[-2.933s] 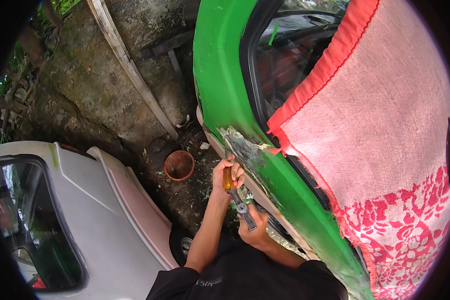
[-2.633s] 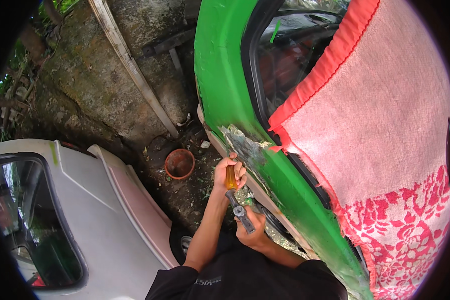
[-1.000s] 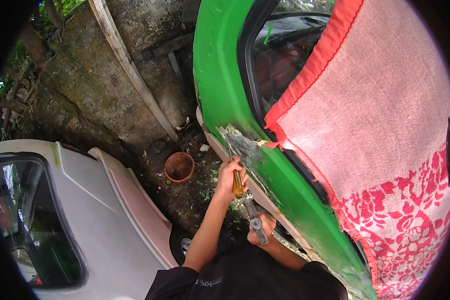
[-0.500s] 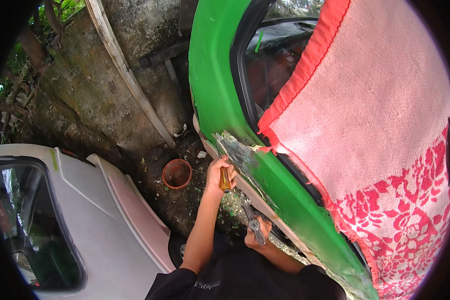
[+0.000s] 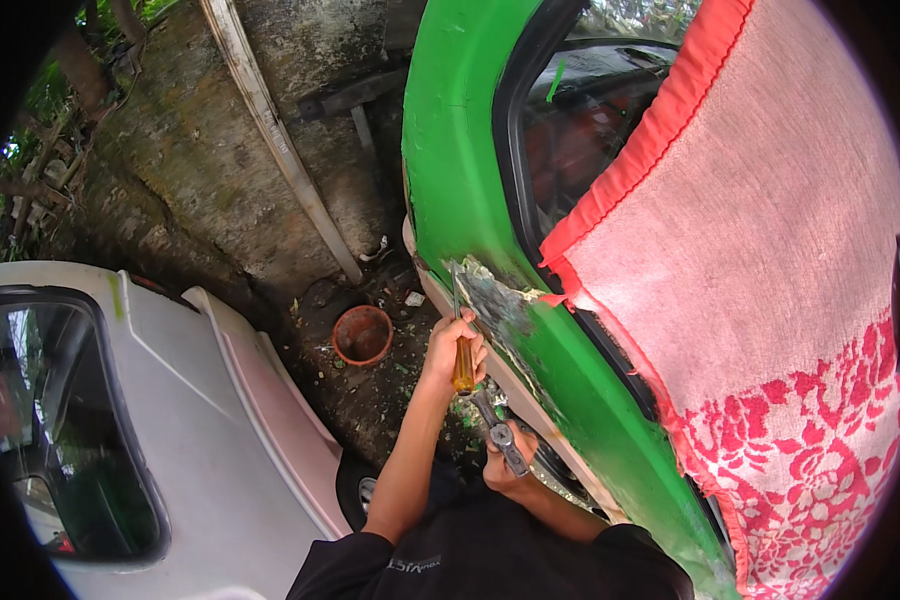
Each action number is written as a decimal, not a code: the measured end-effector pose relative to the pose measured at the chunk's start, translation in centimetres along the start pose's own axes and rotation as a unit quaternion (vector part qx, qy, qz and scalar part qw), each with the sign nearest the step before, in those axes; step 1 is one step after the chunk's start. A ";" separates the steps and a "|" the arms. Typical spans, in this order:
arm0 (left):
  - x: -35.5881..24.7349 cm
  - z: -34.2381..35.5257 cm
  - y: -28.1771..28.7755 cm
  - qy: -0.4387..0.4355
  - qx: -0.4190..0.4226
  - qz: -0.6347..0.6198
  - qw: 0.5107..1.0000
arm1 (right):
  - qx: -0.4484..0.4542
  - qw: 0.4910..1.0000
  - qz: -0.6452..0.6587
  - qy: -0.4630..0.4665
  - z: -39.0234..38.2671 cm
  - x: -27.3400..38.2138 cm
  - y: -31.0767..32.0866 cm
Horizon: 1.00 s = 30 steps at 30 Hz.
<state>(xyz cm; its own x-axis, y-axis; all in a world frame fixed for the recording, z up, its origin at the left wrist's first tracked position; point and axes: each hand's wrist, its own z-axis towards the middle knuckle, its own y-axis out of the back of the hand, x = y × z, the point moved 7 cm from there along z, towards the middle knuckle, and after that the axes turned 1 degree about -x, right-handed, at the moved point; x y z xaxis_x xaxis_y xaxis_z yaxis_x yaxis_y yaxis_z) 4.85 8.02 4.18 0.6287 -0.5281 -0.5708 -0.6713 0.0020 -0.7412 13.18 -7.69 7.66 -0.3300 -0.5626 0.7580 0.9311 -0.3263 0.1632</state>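
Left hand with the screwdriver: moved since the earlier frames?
Yes. The left hand and screwdriver slid forward up the green car body, onto the bare scraped patch.

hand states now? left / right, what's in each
Left hand: closed on the orange-handled screwdriver, blade against the green car body.
Right hand: closed on grey pliers.

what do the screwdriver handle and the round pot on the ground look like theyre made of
The screwdriver handle in the left hand looks like clear amber plastic: glossy and see-through orange; its thin shaft looks like bare metal. The round pot looks like unglazed terracotta, matt reddish-brown, though moulded plastic cannot be ruled out.
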 end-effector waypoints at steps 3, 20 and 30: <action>-0.1 0.2 0.1 0.005 0.018 -0.015 1.000 | 0.006 1.000 -0.009 -0.001 0.0 0.3 -0.2; -0.6 3.2 0.6 0.018 -0.008 -0.126 0.992 | 0.006 0.996 -0.073 0.060 2.7 2.4 1.4; 0.8 1.4 -0.2 0.015 0.040 -0.084 0.996 | 0.027 0.998 -0.048 -0.017 2.2 1.7 0.3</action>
<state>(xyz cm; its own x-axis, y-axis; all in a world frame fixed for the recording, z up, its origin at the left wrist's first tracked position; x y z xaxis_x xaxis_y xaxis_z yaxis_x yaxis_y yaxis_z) 6.04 8.83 3.43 0.7162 -0.5524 -0.4266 -0.5239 -0.0216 -0.8515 13.28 -7.08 10.34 -0.4136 -0.5045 0.7579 0.9028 -0.3351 0.2695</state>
